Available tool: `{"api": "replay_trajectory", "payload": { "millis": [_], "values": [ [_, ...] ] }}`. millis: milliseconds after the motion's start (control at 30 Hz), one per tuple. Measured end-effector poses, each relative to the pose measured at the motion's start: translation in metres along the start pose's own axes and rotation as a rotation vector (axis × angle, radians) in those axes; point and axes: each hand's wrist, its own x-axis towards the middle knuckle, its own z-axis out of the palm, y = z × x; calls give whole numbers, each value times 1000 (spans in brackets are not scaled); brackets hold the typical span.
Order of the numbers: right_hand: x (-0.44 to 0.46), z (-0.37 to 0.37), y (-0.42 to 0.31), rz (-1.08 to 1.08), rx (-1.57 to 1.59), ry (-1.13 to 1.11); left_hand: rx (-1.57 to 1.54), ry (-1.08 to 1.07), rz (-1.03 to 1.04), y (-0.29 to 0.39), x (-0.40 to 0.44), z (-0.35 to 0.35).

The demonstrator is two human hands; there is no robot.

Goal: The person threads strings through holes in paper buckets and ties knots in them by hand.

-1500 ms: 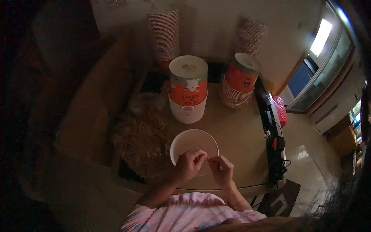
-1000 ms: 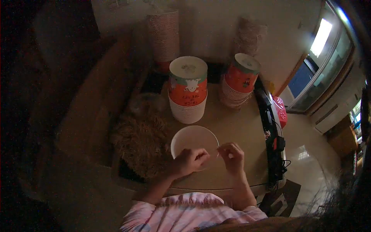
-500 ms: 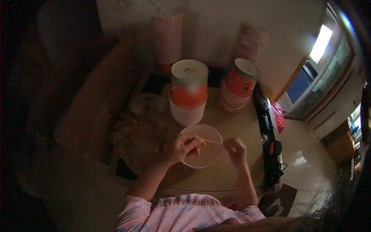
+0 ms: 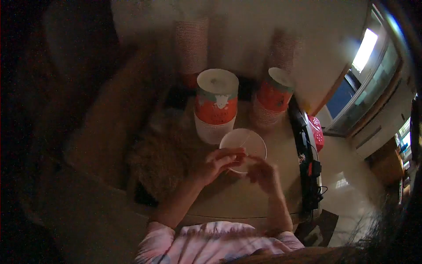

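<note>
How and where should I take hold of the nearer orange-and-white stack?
Probably around the pale lower section of the stack, from left and right together: it is round and upright, and the open tub crowds its near side. Gripping only the orange part might lift just that.

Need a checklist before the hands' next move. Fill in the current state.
1. Both hands in view: ok, left hand and right hand are close together.
2. White cup unobstructed: not ok, fingers cover part of its near side.
3. Hold on anything small between the fingers: cannot tell, too blurred and dark.
4. Near cup stack standing: ok, base-up behind the white cup.
5. Hands clear of black cables: ok, those lie at the table's right edge.
6. Lighting: not ok, the work area is dim.
</note>
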Motion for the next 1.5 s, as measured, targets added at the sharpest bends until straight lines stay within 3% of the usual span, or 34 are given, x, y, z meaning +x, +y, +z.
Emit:
{"api": "replay_trajectory", "payload": {
  "millis": [33, 100, 167, 267, 367, 467, 567, 667, 800, 867, 967, 1067, 1167, 1267, 1500],
  "values": [
    [-20, 29, -8, 180, 5, 10, -12, -43, 22, 2, 2, 5],
    [-27, 39, -2, 233, -28, 3, 52, -73, 32, 2, 4, 8],
    [-22, 9, 35, 29, -86, -44, 203, -40, 19, 4, 4, 4],
    [-20, -24, 54, -358, -2, 205, 890, 50, 295, 2, -6, -2],
    [-42, -14, 20, -779, -772, 401, 1353, 42, 475, -29, -11, -3],
    [-49, 0, 9, -934, -422, 428, 1443, -91, 476, -50, 0, -4],
    [-58, -1, 3, -1033, -93, 306, 1358, 9, 323, -49, 2, 6],
    [-80, -7, -2, -865, 395, 206, 1302, 89, 404, -43, 4, 7],
    [-85, -15, 6, -415, 73, -33, 1209, 178, 255, -43, 4, 6],
    [-63, -31, 49, -198, -138, -77, 1187, 182, 202, -41, 4, 9],
    [-47, -31, 79, -146, -105, -69, 1180, 185, 280, -51, 1, 7],
    [-55, -18, 75, -90, -3, -29, 1276, 140, 181, -32, -17, 28],
    [-45, -19, 84, -81, 88, -25, 1321, 113, 295, -24, -17, 36],
    [-38, -15, 93, -211, 114, 42, 1324, 88, 148, -27, -17, 32],
    [-38, -16, 94, -293, 97, 60, 1279, 105, 195, -41, -11, 27]
  ]
}}
